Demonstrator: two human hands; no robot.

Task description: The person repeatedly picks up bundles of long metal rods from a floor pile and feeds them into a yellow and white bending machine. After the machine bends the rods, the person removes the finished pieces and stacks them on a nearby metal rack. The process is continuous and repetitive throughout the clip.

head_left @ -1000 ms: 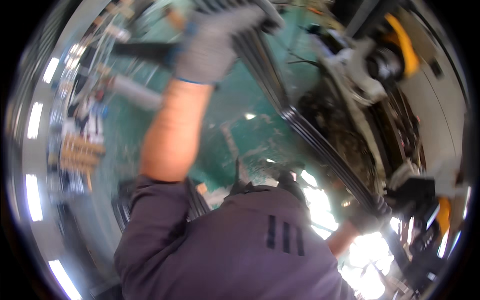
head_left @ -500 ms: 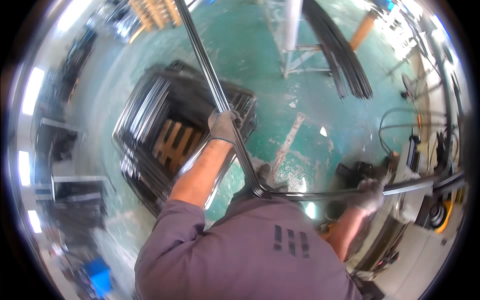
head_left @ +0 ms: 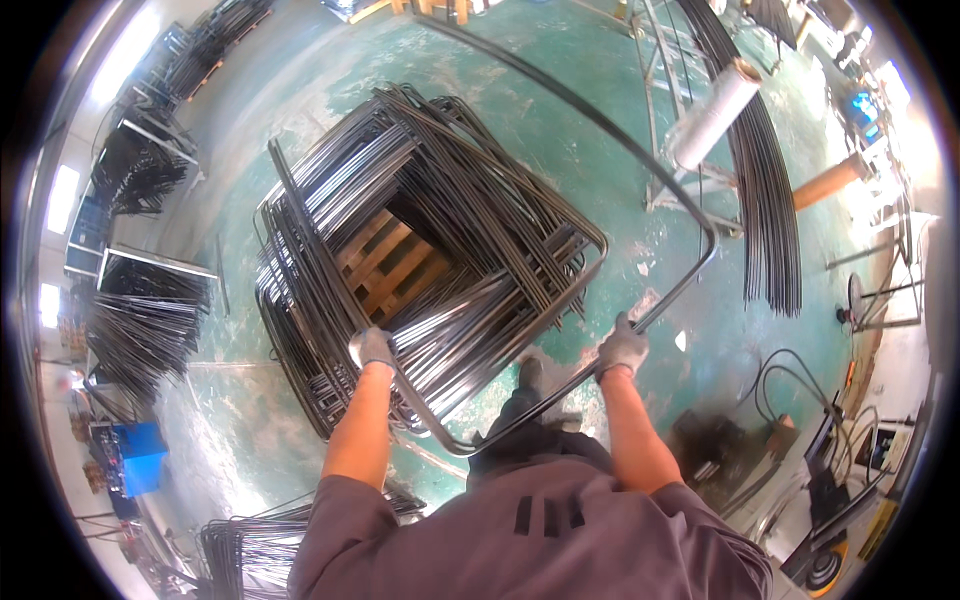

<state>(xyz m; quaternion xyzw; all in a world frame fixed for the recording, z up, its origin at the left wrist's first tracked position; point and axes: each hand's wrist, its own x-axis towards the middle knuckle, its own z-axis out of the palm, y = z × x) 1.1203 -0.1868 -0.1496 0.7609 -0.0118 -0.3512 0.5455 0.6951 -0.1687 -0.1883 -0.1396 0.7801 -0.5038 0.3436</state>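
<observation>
Before me hangs a large bent metal tube (head_left: 520, 422) with rounded corners, its long sides reaching away from my body. My left hand (head_left: 373, 348), in a grey glove, is closed around its left side. The other glove, on my right hand (head_left: 622, 350), grips the near side close to the right corner. Below and beyond the left hand lies a tall stack of similar dark bent tubes (head_left: 470, 190), arranged as a hollow square. Through its middle shows a wooden pallet (head_left: 390, 262). The tube's left side passes over the stack's left part.
Long straight rods (head_left: 768, 210) lie on a metal stand at the upper right, beside a roll of clear wrap (head_left: 715, 115). Racks of rods (head_left: 145, 325) and a blue bin (head_left: 140, 458) line the left. More bent tubes (head_left: 260, 540) sit at lower left. Black cables (head_left: 790, 370) loop at right.
My body has turned rightward-facing equipment out toward the edge, and the stack now lies ahead. Both hands still hold the tube; the right hand has come inward, and the tube now spans over the stack.
</observation>
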